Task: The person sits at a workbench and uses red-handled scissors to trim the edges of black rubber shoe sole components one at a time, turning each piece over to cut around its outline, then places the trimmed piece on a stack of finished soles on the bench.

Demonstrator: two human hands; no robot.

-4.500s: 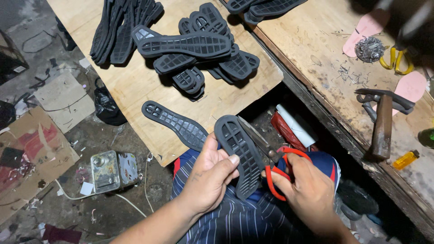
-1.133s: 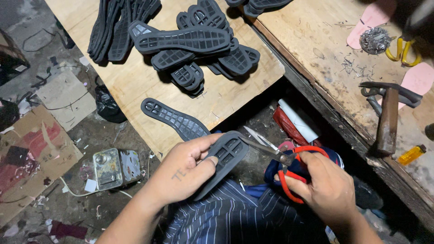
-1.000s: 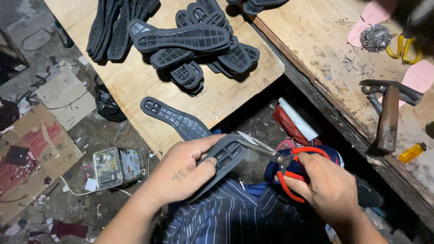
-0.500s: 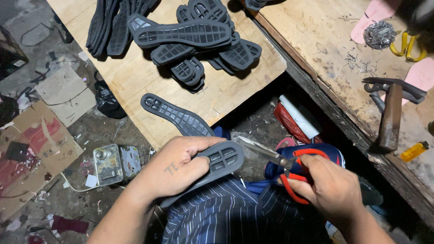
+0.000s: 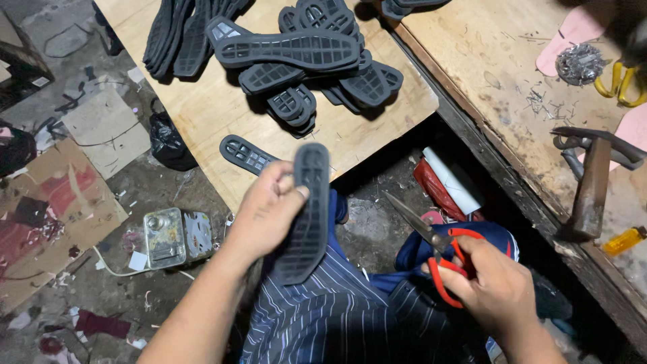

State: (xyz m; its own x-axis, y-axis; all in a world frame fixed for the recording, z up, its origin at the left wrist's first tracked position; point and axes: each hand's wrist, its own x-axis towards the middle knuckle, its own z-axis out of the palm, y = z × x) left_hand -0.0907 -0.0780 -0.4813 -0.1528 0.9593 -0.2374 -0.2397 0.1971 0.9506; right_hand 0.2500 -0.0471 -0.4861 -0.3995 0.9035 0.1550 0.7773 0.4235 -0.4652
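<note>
My left hand [image 5: 264, 214] grips a dark grey rubber shoe sole [image 5: 306, 212] by its upper half, holding it nearly upright over my striped lap. My right hand [image 5: 495, 290] holds red-handled scissors [image 5: 438, 246] with the blades together, pointing up and left, apart from the sole. Another single sole [image 5: 246, 154] lies at the near edge of a wooden board [image 5: 202, 121]. A pile of similar dark soles [image 5: 303, 61] sits further back on that board.
To the right, a wooden bench [image 5: 499, 94] carries a hammer [image 5: 592, 185], yellow-handled scissors [image 5: 617, 84], a ball of steel wool [image 5: 578, 64], pink insoles [image 5: 573, 34] and a yellow lighter [image 5: 621, 240]. A small tin [image 5: 165, 237] and cardboard scraps [image 5: 57, 209] litter the floor on the left.
My left hand turned the sole from lying across my lap to standing nearly upright. The scissors drew away from the sole's edge and my right hand dropped slightly.
</note>
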